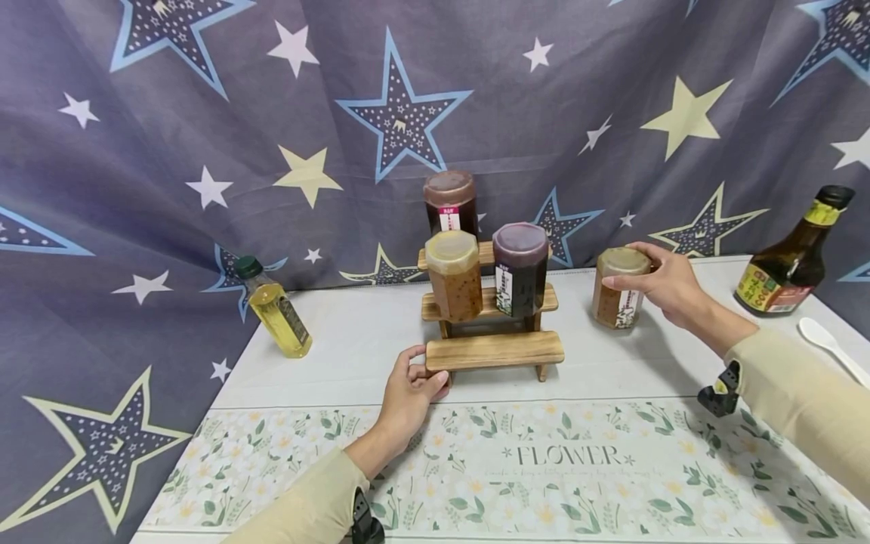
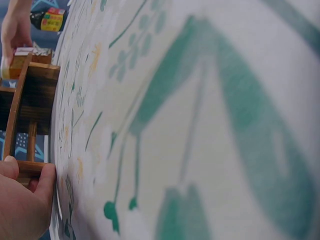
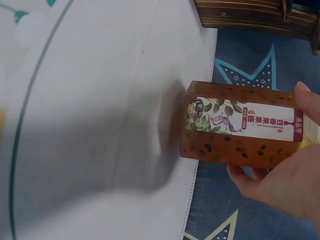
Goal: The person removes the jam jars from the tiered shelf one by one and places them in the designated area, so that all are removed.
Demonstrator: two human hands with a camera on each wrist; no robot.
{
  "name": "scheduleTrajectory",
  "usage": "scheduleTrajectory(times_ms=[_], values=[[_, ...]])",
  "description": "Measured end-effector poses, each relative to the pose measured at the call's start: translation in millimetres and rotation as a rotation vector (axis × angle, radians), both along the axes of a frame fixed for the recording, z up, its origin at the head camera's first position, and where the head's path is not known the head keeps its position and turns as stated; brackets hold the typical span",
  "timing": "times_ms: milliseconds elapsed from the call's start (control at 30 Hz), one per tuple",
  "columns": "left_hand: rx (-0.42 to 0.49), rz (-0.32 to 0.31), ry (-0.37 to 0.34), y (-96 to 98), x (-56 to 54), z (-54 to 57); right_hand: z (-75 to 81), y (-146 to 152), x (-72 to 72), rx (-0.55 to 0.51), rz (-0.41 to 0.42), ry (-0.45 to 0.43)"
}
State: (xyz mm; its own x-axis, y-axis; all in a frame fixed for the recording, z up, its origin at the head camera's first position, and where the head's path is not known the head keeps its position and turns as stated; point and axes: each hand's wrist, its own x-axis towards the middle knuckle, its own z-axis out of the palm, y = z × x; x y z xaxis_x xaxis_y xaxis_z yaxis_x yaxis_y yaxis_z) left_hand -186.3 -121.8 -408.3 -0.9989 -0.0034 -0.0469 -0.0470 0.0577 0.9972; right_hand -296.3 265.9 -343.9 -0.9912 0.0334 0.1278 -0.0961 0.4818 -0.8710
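Observation:
My right hand grips an amber jam jar around its pale lid, to the right of a stepped wooden rack. In the right wrist view, dark seeds and a white label show on this jar; whether its base touches the table I cannot tell. My left hand holds the left end of the rack's lowest step, thumb on the near side. On the middle step stand another amber jar and a dark purple jar. A dark brown-lidded jar occupies the top step.
An oil bottle with a green cap stands at the left. Toward the right are a dark sauce bottle and a white spoon. A star-patterned curtain hangs behind the white table, whose front carries a floral print.

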Motion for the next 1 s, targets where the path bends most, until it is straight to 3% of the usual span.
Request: scheduleTrajectory(times_ms=[733,1000], values=[[0.013,0.001,0.005,1.0,0.2,1.4,-17.7,0.9,8.4,-0.132,0.075,0.017],[0.009,-0.003,0.011,2.2,1.4,1.0,-22.7,1.7,10.0,-0.094,0.06,0.063]])
